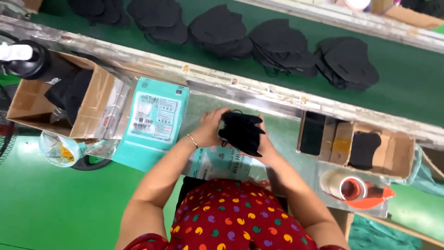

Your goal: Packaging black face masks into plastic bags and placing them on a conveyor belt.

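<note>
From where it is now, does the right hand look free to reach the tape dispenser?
Probably not at once: the right hand and left hand both hold the black mask stack. The path to the tape dispenser looks unobstructed.

The stack of face masks (241, 133) between the person's hands is black, like the mask piles (277, 46) on the green conveyor belt (407, 88). The flat pouches (158, 113) are teal with pale panels, the boxes (95, 99) brown cardboard. The tape dispenser (365, 192) is orange-red, the garment (236, 220) dark red with yellow, purple and orange dots.
</note>
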